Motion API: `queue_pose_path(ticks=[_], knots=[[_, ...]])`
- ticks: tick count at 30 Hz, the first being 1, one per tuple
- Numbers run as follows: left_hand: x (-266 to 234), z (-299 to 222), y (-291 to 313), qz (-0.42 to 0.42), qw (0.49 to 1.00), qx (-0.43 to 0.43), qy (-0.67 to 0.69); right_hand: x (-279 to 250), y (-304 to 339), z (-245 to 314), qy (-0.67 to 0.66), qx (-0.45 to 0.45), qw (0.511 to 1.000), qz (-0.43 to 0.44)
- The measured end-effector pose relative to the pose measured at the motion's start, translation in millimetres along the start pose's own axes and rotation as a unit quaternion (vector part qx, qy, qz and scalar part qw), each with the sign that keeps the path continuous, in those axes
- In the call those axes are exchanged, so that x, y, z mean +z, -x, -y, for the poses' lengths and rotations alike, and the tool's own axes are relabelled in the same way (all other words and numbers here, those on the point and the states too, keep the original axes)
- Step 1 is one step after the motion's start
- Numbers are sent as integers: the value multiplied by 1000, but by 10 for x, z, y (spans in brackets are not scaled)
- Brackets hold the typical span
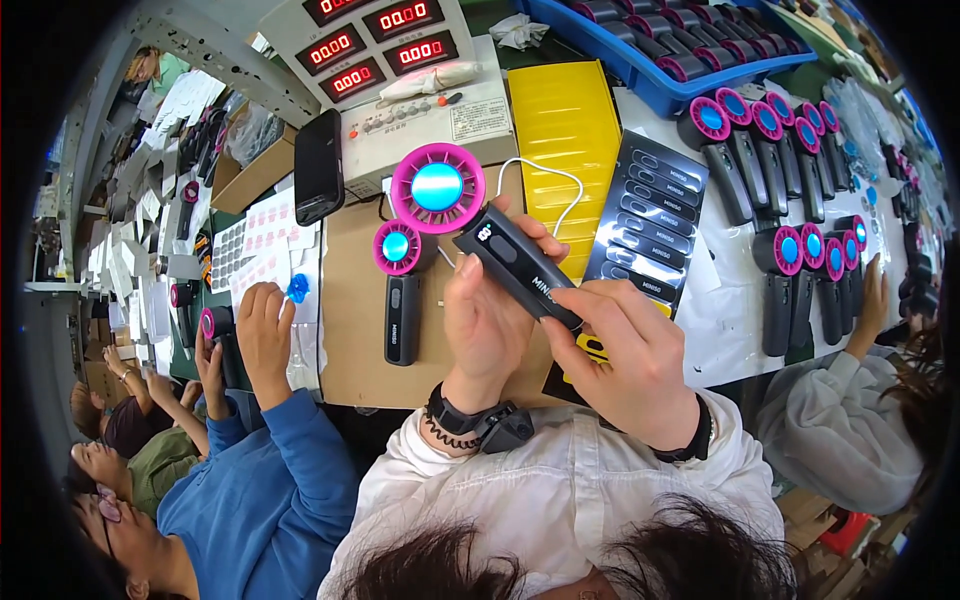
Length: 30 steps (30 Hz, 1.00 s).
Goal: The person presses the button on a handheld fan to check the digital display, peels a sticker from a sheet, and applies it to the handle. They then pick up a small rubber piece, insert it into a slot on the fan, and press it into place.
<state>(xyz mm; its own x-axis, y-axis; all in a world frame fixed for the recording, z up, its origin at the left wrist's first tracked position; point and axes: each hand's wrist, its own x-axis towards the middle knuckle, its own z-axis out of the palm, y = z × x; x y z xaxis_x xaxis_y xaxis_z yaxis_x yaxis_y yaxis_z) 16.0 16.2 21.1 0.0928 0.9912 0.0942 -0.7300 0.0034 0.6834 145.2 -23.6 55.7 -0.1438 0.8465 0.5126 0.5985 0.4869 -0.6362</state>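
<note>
A black handheld fan with a pink ring and a shiny blue centre is held tilted over the cardboard, its head up and to the left. My left hand wraps its handle from beneath, thumb along one side and fingertips showing at the other. With thumb and fingers, my right hand pinches the lower end of the handle; whether something thin is between them cannot be seen. A small display glows on the handle. Left of my left hand, a second fan lies on the cardboard.
A test meter with red displays stands behind, a black phone against it. A yellow tray, a sheet of black stickers and a blue crate of fans sit rightward. Several fans line the right; co-workers sit either side.
</note>
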Motion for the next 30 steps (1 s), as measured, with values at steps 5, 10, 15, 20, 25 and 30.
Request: queue_pose_path(ticks=[5, 10, 15, 20, 25, 30], knots=[[42, -14, 10, -24, 1000, 14, 7, -12, -14, -9, 10, -28, 999, -22], [-2, 5, 22, -15, 999, 37, 25, 3, -26, -1, 7, -60, 997, -45], [8, -23, 44, 12, 997, 45, 63, 2, -17, -5, 1, -96, 994, -56], [12, -60, 61, 26, 995, 38, 93, 36, -12, -25, -5, -134, 988, -76], [-6, -60, 47, 78, 991, 54, 99, 33, 17, -56, -9, -134, 988, -78], [14, -79, 54, 74, 993, 41, 89, 29, 30, -72, -17, -130, 988, -84]])
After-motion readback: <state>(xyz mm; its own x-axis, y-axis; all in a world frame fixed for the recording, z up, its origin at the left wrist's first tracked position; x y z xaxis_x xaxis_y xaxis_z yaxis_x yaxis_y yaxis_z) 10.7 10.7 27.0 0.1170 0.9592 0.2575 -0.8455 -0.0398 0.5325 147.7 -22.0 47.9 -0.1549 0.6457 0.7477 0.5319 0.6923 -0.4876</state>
